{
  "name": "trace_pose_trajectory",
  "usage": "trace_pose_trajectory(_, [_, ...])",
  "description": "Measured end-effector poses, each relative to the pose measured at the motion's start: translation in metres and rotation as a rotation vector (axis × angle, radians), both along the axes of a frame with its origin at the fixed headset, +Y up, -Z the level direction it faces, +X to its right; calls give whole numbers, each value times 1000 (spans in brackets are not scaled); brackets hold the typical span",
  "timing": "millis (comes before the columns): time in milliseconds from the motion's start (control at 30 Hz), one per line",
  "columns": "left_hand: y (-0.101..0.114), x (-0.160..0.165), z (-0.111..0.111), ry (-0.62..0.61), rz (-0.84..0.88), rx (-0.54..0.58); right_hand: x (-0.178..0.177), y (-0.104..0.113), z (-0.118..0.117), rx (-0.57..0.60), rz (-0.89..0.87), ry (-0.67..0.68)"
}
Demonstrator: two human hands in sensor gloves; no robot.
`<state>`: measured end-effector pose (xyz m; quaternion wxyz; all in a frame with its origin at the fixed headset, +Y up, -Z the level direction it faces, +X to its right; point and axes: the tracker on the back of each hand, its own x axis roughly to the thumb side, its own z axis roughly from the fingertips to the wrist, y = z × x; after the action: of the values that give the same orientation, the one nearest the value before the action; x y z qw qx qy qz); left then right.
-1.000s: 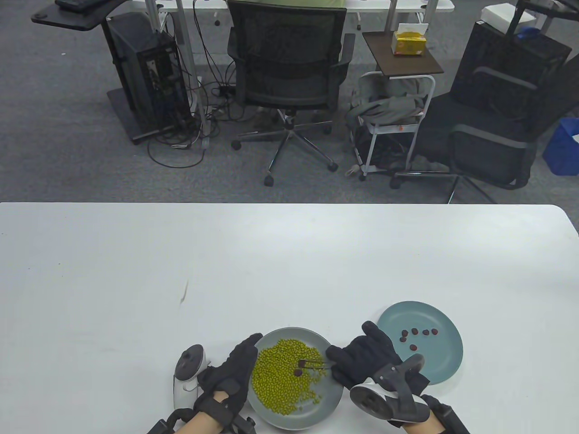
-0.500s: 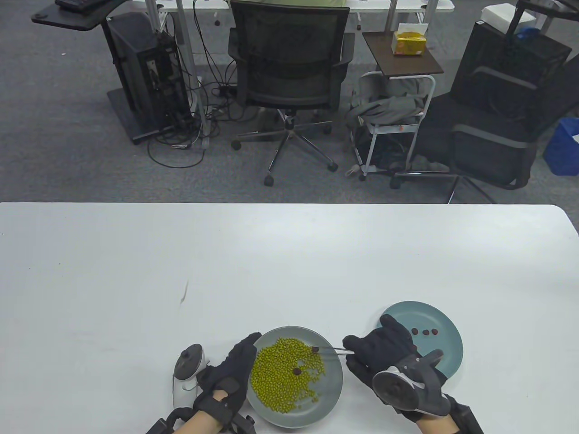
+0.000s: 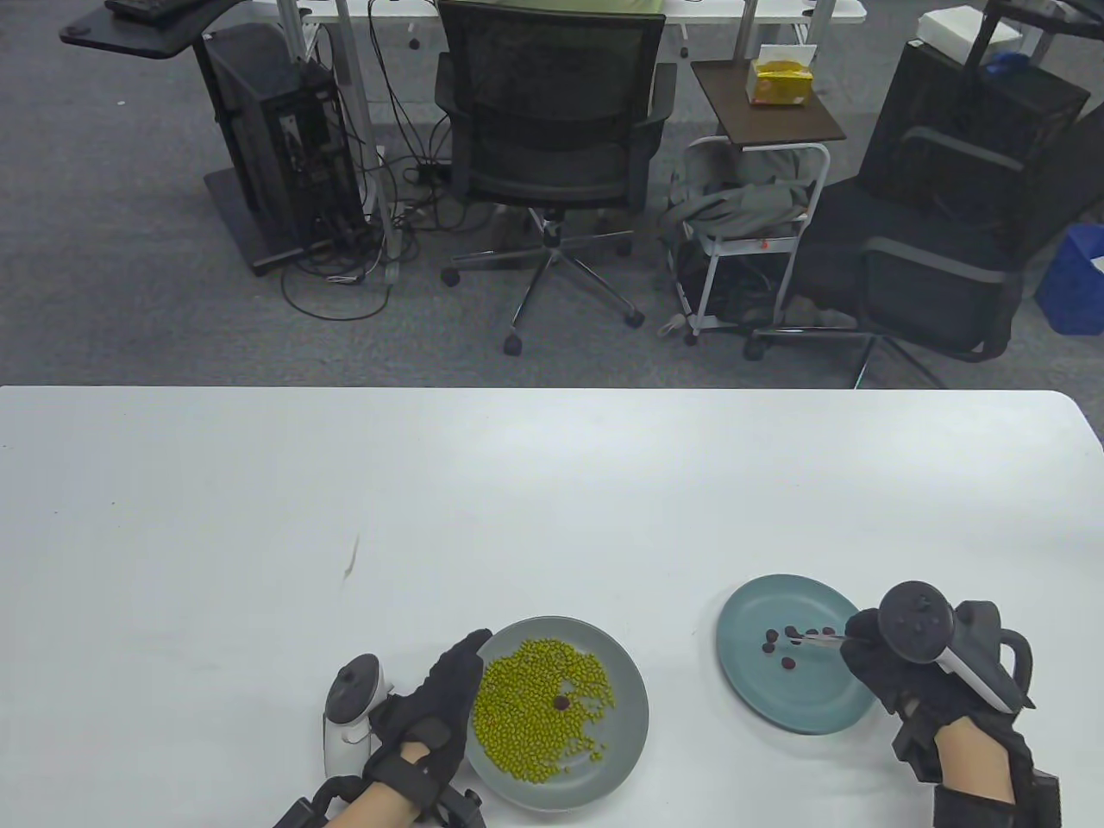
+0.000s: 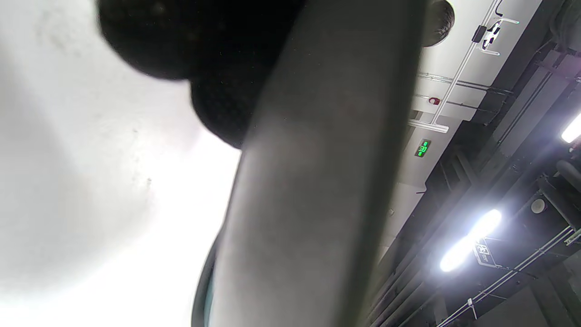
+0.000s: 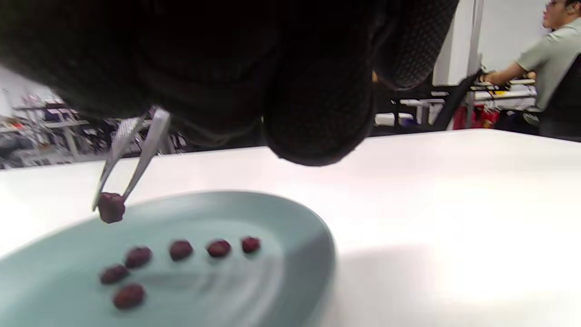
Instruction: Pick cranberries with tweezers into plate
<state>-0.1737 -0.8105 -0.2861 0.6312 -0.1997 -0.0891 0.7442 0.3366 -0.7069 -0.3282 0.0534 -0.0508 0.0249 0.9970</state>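
Note:
My right hand (image 3: 897, 664) grips metal tweezers (image 3: 819, 639) whose tips pinch a dark red cranberry (image 5: 110, 207) just above the teal plate (image 3: 828, 707); the tweezers (image 5: 136, 145) also show in the right wrist view. Several cranberries (image 5: 181, 249) lie on the teal plate (image 5: 272, 272). My left hand (image 3: 431, 699) rests on the left rim of the grey plate (image 3: 625, 733), which holds a heap of green beans (image 3: 535, 707) with one cranberry (image 3: 561, 702) on top. The left wrist view shows only the plate rim (image 4: 308, 181) close up and dark glove (image 4: 218, 54).
The white table (image 3: 431, 492) stretches far beyond both plates. A small dark mark (image 3: 351, 562) lies on it to the left. Office chairs (image 3: 552, 129) and a cart (image 3: 759, 216) stand on the floor behind the table's far edge.
My right hand lifted a cranberry out of the beans with the tweezers and carried it right, over the teal plate. The left hand stayed at the grey plate's rim.

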Motion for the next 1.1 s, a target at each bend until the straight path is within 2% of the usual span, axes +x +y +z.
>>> trace_pose_trajectory(300, [0, -1, 0, 0, 3, 1, 6, -18, -7, -133, 88, -90])
trace_pose_trajectory(500, [0, -1, 0, 2, 3, 2, 12, -6, -3, -2, -12, -131])
trace_pose_trajectory(633, [0, -2, 0, 4, 2, 3, 6, 6, 1, 190, -161, -106])
trace_pose_trajectory(733, [0, -2, 0, 5, 11, -4, -9, 10, 2, 239, -135, -61])
trace_pose_trajectory(900, [1, -1, 1, 6, 25, -13, -34, 7, 3, 234, -190, 19])
trace_pose_trajectory(1033, [1, -1, 1, 5, 20, -9, -46, 6, 5, 339, -242, 36])
trace_pose_trajectory(1100, [1, -1, 0, 3, 21, -8, -50, 4, 6, 342, -282, 47])
